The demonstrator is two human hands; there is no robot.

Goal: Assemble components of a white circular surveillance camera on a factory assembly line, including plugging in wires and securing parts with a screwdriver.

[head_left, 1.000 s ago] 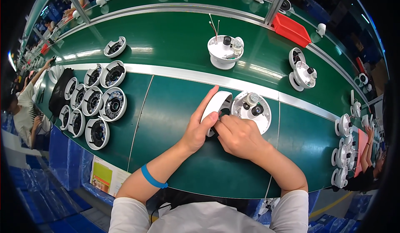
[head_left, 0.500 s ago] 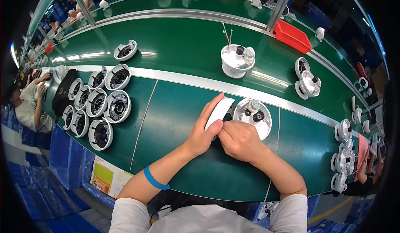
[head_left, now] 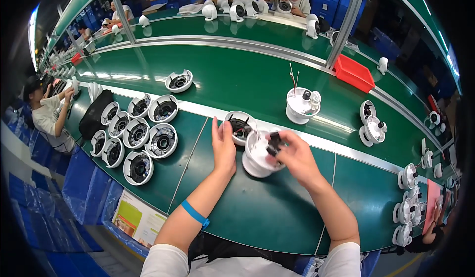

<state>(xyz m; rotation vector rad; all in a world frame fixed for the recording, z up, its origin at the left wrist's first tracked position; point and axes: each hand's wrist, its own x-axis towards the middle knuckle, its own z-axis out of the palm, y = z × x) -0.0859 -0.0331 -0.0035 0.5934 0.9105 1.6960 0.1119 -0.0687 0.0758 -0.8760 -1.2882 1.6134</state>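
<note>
The left hand (head_left: 223,146) is standing edge-on, fingers straight and pressed together, just beside a white dome housing (head_left: 257,154) lying on the green table (head_left: 257,212); the right hand (head_left: 296,155) is pinching a small black part (head_left: 273,144) over that housing; round white shells (head_left: 141,136) are clustering to the left; a red tray (head_left: 354,72) is sitting beyond.

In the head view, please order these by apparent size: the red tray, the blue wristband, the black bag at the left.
1. black bag
2. red tray, looks nearly as large; it is farther away, so unsure
3. blue wristband
</note>
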